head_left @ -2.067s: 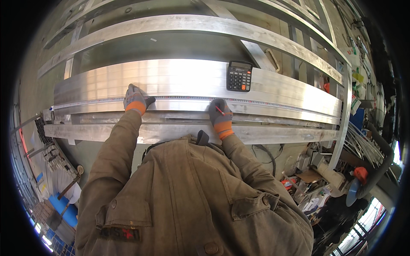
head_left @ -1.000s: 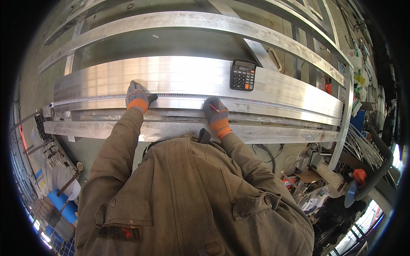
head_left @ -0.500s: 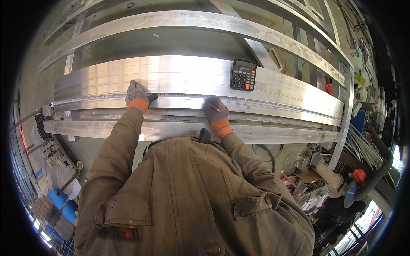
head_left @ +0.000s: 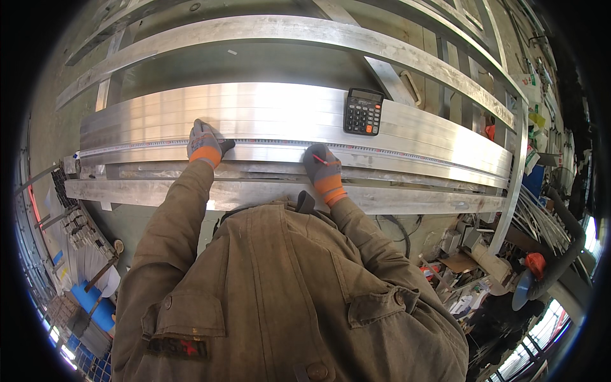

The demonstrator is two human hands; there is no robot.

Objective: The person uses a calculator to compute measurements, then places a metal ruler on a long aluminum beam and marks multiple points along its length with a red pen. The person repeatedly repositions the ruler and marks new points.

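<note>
Several flat aluminium bars (head_left: 267, 108) lie side by side, forming one wide shiny strip. A long tape measure (head_left: 394, 153) is stretched along them near their front edge. My left hand (head_left: 203, 141), in a grey and orange glove, rests flat across the tape with its fingers stretched away and its thumb out to the right. My right hand (head_left: 323, 167), gloved the same way, grips a thin red pencil (head_left: 320, 160). Its fingertips are down at the tape's near edge, and the pencil's tip is hidden. Beyond the right hand, a black calculator (head_left: 363, 113) lies on the bars.
The bars lie on a metal frame with a long front rail (head_left: 407, 200) and a back rail (head_left: 267, 28). Thin metal rods (head_left: 541, 219) and clutter are on the right. At lower left are a blue roll (head_left: 93, 304) and a rack of stacked profiles (head_left: 83, 229).
The pencil in my right hand has tilted slightly, with a small shift of the fingers. My left hand, the tape and the calculator stay where they were.
</note>
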